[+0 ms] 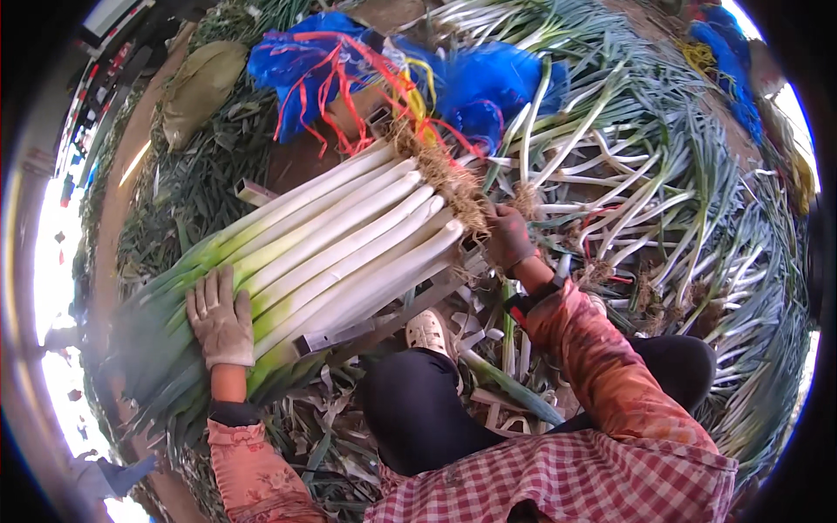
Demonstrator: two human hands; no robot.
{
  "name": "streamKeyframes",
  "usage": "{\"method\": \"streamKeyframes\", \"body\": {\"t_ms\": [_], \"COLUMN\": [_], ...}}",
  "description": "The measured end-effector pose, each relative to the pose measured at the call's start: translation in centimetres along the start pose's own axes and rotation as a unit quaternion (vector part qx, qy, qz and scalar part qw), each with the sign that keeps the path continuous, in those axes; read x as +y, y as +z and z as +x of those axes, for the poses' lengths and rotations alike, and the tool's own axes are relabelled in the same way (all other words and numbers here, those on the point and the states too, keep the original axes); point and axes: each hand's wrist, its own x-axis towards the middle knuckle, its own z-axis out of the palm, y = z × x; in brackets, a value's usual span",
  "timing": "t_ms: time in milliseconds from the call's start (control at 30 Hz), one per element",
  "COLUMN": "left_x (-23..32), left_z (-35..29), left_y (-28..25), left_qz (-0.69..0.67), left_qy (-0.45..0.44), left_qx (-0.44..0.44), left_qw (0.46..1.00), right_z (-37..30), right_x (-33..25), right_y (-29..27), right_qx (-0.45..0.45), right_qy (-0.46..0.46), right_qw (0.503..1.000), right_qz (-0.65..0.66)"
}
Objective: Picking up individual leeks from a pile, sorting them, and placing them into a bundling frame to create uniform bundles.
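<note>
A bundle of thick leeks [349, 222] lies side by side across a metal frame [327, 338], white stalks toward the upper right and green leaves at lower left. My left hand [221, 318], in a pale grey work glove, rests flat on the leeks where white turns green, its fingers stretched out. At the other end hang tangled brown roots [453, 183]. My right hand [508, 237], in a dark reddish glove, is closed right beside these roots. What its fingers hold, if anything, is hidden.
Blue plastic sheeting [493, 83] with red strips [340, 74] and yellow strips lies behind the bundle. Loose leeks [628, 200] with roots spread over the ground to the right. A tan sack [202, 91] sits at upper left. Leaf scraps surround my shoe [429, 333].
</note>
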Motion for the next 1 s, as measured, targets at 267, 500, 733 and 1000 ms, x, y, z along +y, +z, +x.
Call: {"method": "streamKeyframes", "body": {"t_ms": [267,500,733,1000], "left_x": [-3.2,-2.2,-1.3,-1.3], "left_z": [-3.8,-1.9,-1.7,-1.5], "left_y": [0.0,-0.8,0.0,0.4], "left_qz": [0.059,0.023,-0.006,-0.017], "left_qy": [-0.027,-0.028,-0.036,-0.041], "left_qx": [-0.002,0.019,0.012,0.015], "left_qw": [0.998,0.999,0.999,0.999], "right_z": [-3.6,-1.9,-6.8,-11.1], "right_x": [12.4,6.2,-12.8,-12.3], "right_y": [-5.8,-9.2,-2.7,8.1], "right_qx": [-0.223,-0.089,-0.065,-0.235], "right_qy": [-0.120,0.057,-0.367,-0.513], "right_qw": [0.816,0.842,0.898,0.753], "right_qz": [-0.520,-0.529,-0.235,-0.338]}}
